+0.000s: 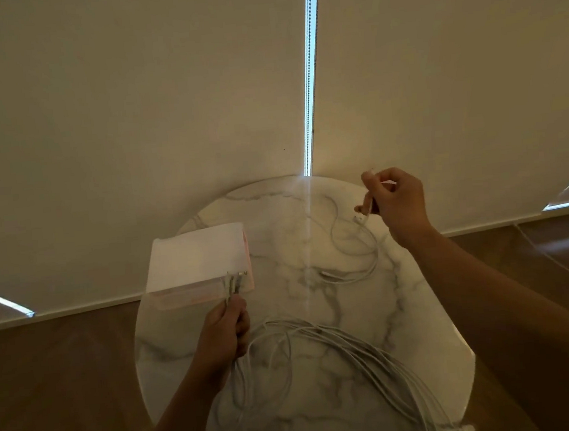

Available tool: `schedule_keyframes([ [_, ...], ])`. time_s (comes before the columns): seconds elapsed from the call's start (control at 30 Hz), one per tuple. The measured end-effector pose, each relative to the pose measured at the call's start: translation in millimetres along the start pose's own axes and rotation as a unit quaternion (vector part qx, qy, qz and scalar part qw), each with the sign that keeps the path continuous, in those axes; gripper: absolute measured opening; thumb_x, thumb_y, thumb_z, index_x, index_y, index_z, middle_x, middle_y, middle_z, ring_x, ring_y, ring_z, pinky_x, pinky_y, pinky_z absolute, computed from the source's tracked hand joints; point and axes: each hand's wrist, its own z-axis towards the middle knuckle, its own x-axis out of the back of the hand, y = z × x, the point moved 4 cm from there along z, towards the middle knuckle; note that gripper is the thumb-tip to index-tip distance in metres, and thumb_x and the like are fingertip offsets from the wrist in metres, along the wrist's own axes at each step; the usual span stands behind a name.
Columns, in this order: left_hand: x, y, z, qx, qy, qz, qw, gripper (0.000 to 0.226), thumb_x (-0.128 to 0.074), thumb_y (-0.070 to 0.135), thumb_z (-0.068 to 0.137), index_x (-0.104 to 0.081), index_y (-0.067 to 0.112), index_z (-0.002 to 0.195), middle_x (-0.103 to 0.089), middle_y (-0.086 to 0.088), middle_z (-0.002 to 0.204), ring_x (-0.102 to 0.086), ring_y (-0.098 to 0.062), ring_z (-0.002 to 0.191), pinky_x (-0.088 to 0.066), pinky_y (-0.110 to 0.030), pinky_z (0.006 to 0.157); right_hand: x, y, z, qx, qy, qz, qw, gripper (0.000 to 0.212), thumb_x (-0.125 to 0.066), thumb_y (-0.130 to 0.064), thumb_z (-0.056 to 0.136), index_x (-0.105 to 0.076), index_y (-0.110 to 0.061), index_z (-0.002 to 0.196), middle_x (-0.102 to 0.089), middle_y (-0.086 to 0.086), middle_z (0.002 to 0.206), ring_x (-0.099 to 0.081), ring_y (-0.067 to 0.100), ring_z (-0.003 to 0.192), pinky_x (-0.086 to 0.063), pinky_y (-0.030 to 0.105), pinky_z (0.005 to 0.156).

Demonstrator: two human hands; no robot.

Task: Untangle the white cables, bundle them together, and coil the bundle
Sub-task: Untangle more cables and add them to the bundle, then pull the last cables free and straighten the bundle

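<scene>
Left hand [224,327] grips cable ends [232,285] by white box [194,257]; right hand [399,198] pinches one cable [359,218].

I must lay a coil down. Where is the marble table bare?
The round white marble table is bare between the white rectangular box and the loose white cable loop, and along the far rim. The near half is crowded with the white cable bundle held by the left hand.
</scene>
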Motion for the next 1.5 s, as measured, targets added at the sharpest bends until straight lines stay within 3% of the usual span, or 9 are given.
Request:
schedule_keyframes([
  [0.13,-12.1,2.1,1.8,0.009,0.014,-0.038,0.999,0.035,-0.033,0.03,0.105,-0.048,0.01,0.081,-0.027,0.002,0.056,-0.017,-0.011,0.045,-0.01,-0.026,0.045,-17.9,7.7,-30.5,0.002,-0.003,-0.058,0.998,0.026,-0.062,-0.024,0.094,-0.07,-0.002,0.085,-0.042,0.01,0.055,-0.039,0.02,0.044,-0.037,0.023,0.042],
  [0.23,-25.2,1.9,4.4,0.022,0.016,-0.078,0.997,0.037,-0.033,0.032,0.105,-0.054,0.005,0.091,-0.028,0.004,0.052,-0.017,-0.008,0.042,-0.009,-0.024,0.045,-40.4,17.4,-68.6,-0.049,-0.098,-0.027,0.994,0.031,-0.047,-0.011,0.099,-0.068,0.012,0.098,-0.043,0.007,0.059,-0.035,0.012,0.047,-0.028,0.026,0.047],
  [0.37,-40.2,4.1,3.6,0.006,0.025,-0.055,0.998,0.037,-0.034,0.03,0.105,-0.056,0.003,0.093,-0.031,0.004,0.052,-0.021,-0.009,0.042,-0.013,-0.024,0.044,-65.0,12.9,-122.9,-0.006,-0.214,-0.143,0.966,0.02,-0.057,-0.006,0.094,-0.072,-0.011,0.106,-0.069,-0.005,0.072,-0.06,0.01,0.056,-0.05,0.022,0.055],
  [0.47,-47.6,5.5,2.4,-0.007,0.034,-0.034,0.999,0.037,-0.035,0.031,0.105,-0.057,0.003,0.093,-0.037,0.0,0.054,-0.027,-0.011,0.043,-0.02,-0.025,0.043,-76.9,13.3,-148.0,-0.036,-0.211,-0.097,0.972,0.01,-0.071,-0.01,0.086,-0.072,-0.007,0.095,-0.074,0.002,0.074,-0.07,0.014,0.062,-0.057,0.023,0.06],
  [0.63,-52.2,3.5,2.0,-0.01,0.03,-0.03,0.999,0.04,-0.039,0.034,0.104,-0.056,0.001,0.091,-0.039,-0.003,0.057,-0.03,-0.012,0.045,-0.025,-0.026,0.042,-84.8,19.0,-158.5,-0.032,-0.156,-0.09,0.983,0.003,-0.077,-0.012,0.082,-0.076,-0.009,0.082,-0.072,0.001,0.067,-0.069,0.013,0.058,-0.056,0.021,0.058],
  [0.83,-52.0,1.9,1.5,-0.011,0.048,-0.033,0.998,0.032,-0.046,0.029,0.101,-0.051,0.005,0.081,-0.037,-0.005,0.057,-0.029,-0.012,0.043,-0.023,-0.026,0.043,-83.2,26.9,-153.0,-0.043,-0.122,-0.109,0.986,0.014,-0.081,-0.016,0.078,-0.069,-0.008,0.077,-0.071,0.002,0.064,-0.068,0.013,0.054,-0.057,0.023,0.054],
  [1.07,-52.1,-0.1,6.1,-0.013,0.063,-0.07,0.996,0.03,-0.05,0.027,0.1,-0.058,0.003,0.084,-0.037,-0.001,0.053,-0.028,-0.011,0.044,-0.024,-0.027,0.043,-81.1,38.9,-156.5,-0.051,-0.153,-0.156,0.975,0.022,-0.078,-0.025,0.082,-0.063,-0.01,0.079,-0.069,0.004,0.066,-0.069,0.013,0.053,-0.058,0.028,0.054],
  [1.23,-48.8,-1.4,8.9,-0.04,0.062,-0.06,0.995,0.031,-0.046,0.029,0.101,-0.06,0.005,0.088,-0.031,0.001,0.053,-0.024,-0.011,0.043,-0.022,-0.025,0.042,-73.1,57.0,-171.8,-0.003,-0.288,-0.29,0.913,0.016,-0.062,-0.026,0.093,-0.071,-0.018,0.083,-0.071,-0.005,0.07,-0.067,0.007,0.064,-0.055,0.021,0.066],
  [1.5,-52.1,-13.7,10.3,-0.035,0.038,-0.015,0.999,0.035,-0.042,0.03,0.102,-0.058,0.006,0.083,-0.043,0.0,0.053,-0.037,-0.012,0.045,-0.031,-0.027,0.045,-75.0,55.5,-170.7,0.013,-0.307,-0.257,0.916,0.023,-0.062,-0.027,0.095,-0.075,-0.013,0.082,-0.065,-0.007,0.061,-0.063,0.009,0.055,-0.054,0.021,0.059],
])
